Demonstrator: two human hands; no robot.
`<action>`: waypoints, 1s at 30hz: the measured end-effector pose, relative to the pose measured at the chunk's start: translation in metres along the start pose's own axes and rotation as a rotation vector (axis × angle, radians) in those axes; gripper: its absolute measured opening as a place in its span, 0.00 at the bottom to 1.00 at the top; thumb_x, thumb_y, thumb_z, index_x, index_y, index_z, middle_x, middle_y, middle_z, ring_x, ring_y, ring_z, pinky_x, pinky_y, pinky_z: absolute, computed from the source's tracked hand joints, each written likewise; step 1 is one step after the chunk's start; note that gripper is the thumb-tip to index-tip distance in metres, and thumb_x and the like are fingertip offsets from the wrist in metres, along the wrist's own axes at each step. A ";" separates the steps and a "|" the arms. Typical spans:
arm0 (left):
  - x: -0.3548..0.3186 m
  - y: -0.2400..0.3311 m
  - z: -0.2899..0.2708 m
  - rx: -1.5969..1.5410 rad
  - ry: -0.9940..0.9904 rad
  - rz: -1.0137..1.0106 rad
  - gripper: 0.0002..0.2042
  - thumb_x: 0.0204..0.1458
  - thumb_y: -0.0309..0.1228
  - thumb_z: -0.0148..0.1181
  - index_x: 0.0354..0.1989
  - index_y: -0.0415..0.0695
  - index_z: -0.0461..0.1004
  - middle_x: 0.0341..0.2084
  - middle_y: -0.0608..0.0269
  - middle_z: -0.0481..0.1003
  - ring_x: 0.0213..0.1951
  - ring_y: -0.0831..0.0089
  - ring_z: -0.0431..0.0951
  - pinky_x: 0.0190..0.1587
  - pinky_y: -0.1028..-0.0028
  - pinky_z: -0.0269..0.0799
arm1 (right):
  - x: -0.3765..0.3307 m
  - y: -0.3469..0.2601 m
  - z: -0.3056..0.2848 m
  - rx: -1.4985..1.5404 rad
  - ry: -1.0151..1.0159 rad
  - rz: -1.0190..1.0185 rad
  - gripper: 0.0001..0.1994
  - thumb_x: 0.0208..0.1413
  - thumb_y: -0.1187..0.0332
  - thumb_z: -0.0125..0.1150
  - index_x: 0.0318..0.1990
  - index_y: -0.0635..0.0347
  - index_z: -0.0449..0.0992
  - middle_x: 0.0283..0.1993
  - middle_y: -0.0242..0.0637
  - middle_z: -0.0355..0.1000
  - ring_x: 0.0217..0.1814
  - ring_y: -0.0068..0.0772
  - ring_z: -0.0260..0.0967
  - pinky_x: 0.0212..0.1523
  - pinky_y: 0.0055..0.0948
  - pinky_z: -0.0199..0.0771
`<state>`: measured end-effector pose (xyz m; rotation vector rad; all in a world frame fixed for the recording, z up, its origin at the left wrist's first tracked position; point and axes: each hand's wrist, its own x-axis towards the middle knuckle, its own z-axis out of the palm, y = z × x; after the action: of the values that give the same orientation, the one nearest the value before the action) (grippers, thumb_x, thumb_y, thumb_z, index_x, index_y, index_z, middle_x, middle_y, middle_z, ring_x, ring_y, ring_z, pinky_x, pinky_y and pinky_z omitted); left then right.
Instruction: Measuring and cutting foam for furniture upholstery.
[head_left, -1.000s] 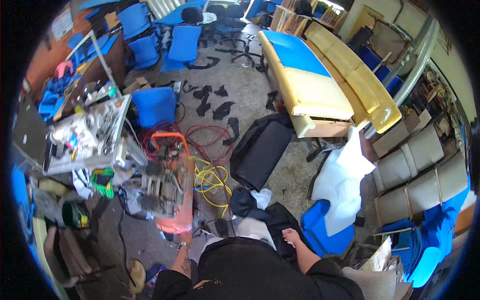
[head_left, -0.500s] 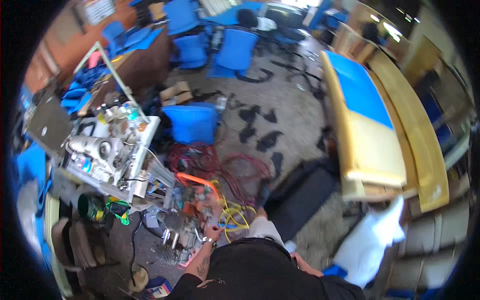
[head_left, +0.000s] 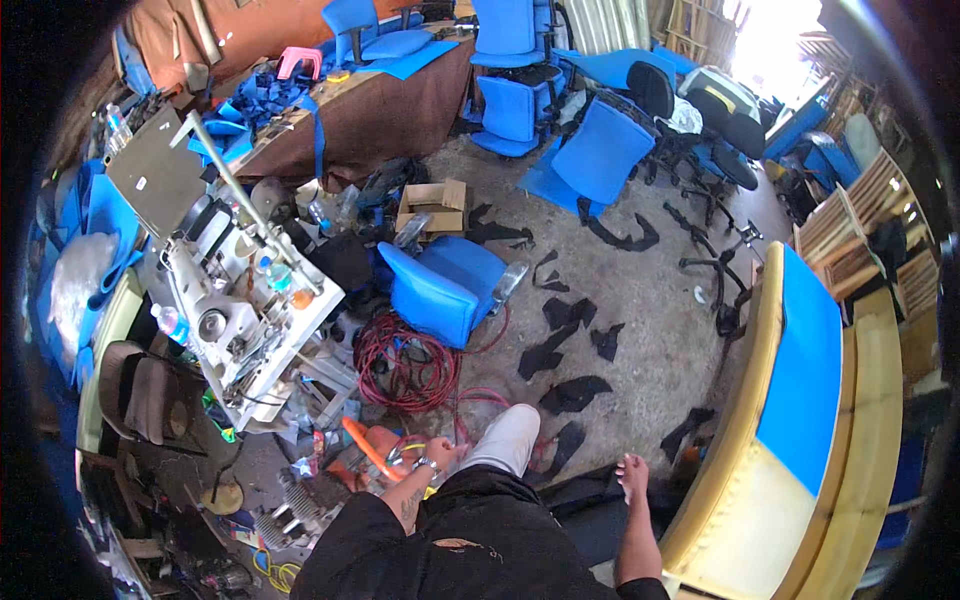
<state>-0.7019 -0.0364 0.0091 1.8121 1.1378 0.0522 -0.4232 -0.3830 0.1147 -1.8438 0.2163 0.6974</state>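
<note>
L hand (head_left: 440,454), grip unclear, hangs nr curved orange tubular handle (head_left: 368,449); R hand (head_left: 632,478) half-open, apparently empty. Slim coiled red hose (head_left: 408,398) could catch feet, poss. causing fall.

Compressor (head_left: 371,453) left, bench (head_left: 735,525) right, chair (head_left: 440,300) ahead

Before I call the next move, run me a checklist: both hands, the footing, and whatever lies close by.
1. Right hand empty: ok, nothing visible in it.
2. Left hand empty: cannot tell, fingers curled and palm hidden.
3. Left hand off the curved orange tubular handle: cannot tell, they sit close together in this view.
4. Right hand clear of the long yellow padded bench: ok, a gap shows.
5. Grey concrete floor free of scraps: not ok, flat black pieces lie ahead.
6. Coiled red hose off the floor: not ok.
</note>
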 end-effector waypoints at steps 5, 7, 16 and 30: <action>0.076 0.024 0.025 0.109 -0.022 -0.161 0.22 0.27 0.50 0.65 0.09 0.43 0.68 0.13 0.61 0.71 0.16 0.71 0.68 0.22 0.71 0.65 | 0.111 -0.032 0.018 -0.016 -0.255 0.090 0.09 0.50 0.60 0.51 0.34 0.54 0.66 0.24 0.28 0.64 0.20 0.20 0.61 0.15 0.16 0.58; 0.122 0.049 0.033 0.333 -0.206 -0.122 0.21 0.29 0.51 0.62 0.15 0.42 0.73 0.17 0.57 0.73 0.20 0.66 0.72 0.26 0.69 0.67 | 0.165 -0.027 0.011 -0.146 -0.148 0.145 0.08 0.50 0.60 0.50 0.33 0.53 0.65 0.22 0.27 0.63 0.18 0.21 0.61 0.14 0.17 0.58; 0.416 0.271 0.047 0.148 0.029 0.259 0.22 0.33 0.51 0.60 0.13 0.43 0.65 0.11 0.60 0.67 0.15 0.69 0.65 0.20 0.67 0.60 | 0.326 -0.074 -0.026 -0.205 -0.096 0.401 0.07 0.49 0.63 0.48 0.29 0.56 0.65 0.22 0.34 0.65 0.16 0.30 0.61 0.14 0.30 0.60; 0.670 0.401 0.053 0.139 0.314 -0.085 0.16 0.27 0.44 0.65 0.17 0.46 0.70 0.16 0.62 0.71 0.20 0.67 0.70 0.24 0.69 0.65 | 0.693 -0.300 0.007 -0.054 -0.316 0.537 0.06 0.47 0.66 0.52 0.33 0.52 0.65 0.21 0.33 0.64 0.14 0.31 0.60 0.09 0.28 0.52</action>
<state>-0.0283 0.3632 -0.0042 1.9206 1.4697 0.2189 0.2750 -0.1366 -0.0338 -1.7038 0.4958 1.3631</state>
